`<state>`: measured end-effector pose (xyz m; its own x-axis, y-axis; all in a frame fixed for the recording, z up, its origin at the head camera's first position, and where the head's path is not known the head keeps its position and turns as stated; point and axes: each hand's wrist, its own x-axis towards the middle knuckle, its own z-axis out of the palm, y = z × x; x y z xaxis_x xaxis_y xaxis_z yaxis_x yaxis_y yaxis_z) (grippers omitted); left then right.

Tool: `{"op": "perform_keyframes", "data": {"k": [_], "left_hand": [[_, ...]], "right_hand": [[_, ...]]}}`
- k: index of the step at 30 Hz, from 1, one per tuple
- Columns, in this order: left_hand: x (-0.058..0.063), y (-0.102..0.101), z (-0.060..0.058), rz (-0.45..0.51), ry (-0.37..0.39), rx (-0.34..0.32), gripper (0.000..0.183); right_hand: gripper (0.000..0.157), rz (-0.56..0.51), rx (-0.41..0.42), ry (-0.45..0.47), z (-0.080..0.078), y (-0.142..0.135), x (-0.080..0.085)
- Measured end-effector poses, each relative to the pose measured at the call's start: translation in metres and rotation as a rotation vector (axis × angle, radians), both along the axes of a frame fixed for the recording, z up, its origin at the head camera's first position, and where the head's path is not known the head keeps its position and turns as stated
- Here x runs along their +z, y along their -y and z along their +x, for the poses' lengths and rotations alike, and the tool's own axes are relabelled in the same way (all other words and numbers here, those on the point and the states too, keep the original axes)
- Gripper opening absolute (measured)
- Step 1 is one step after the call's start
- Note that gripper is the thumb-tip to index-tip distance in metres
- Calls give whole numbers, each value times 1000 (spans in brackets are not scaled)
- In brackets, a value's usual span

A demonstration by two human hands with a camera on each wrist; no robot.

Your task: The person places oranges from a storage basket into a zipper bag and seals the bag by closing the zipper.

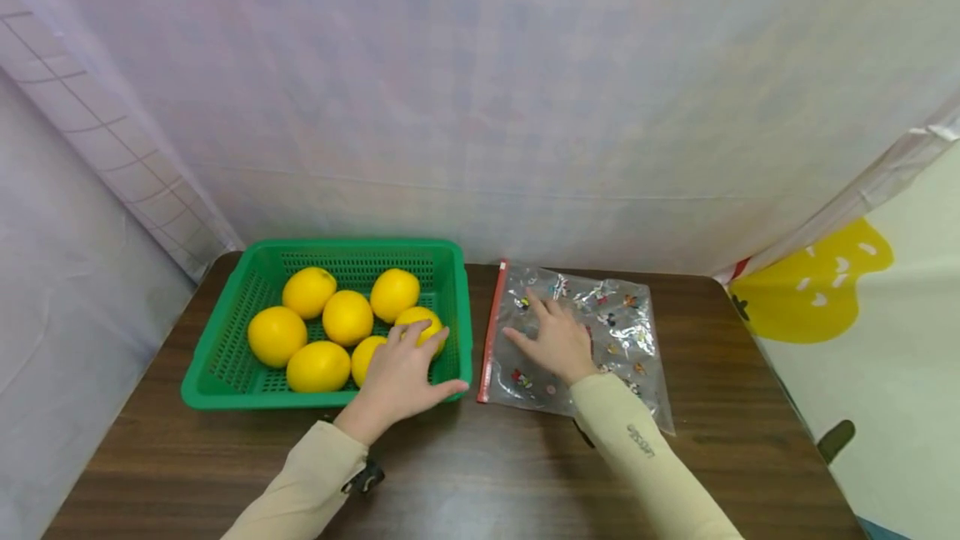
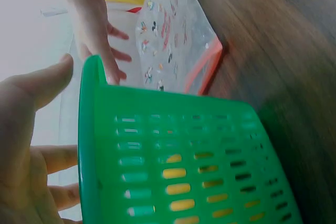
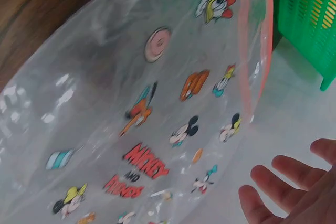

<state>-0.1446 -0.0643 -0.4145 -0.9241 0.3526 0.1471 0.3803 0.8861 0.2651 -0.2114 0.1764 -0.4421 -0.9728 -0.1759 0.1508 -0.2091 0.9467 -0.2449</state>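
Several yellow lemons (image 1: 348,317) lie in a green plastic basket (image 1: 213,397) on the left side of the table. My left hand (image 1: 401,377) reaches over the basket's near right corner, fingers spread above the lemons at that end; whether they touch is hidden. In the left wrist view its thumb stays outside the basket wall (image 2: 157,108). To the right lies a clear zip bag (image 1: 540,390) with a red zip edge and printed cartoon figures. Over the bag hovers my right hand (image 1: 558,344), its fingers spread and holding nothing.
The dark wooden table (image 1: 465,482) carries both basket and bag. A pale curtain (image 1: 480,107) hangs close behind its back edge. Another cloth with a yellow print (image 1: 810,298) hangs at the right side.
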Motion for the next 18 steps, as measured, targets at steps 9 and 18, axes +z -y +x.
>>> {"op": "perform_keyframes", "data": {"k": [9,18], "left_hand": [[-5,-11,3,28,23,-38,70],[-4,-14,6,95,54,-64,58]], "right_hand": [[77,-15,-11,44,-4,18,2],[72,-66,-9,86,-8,31,-2]]}}
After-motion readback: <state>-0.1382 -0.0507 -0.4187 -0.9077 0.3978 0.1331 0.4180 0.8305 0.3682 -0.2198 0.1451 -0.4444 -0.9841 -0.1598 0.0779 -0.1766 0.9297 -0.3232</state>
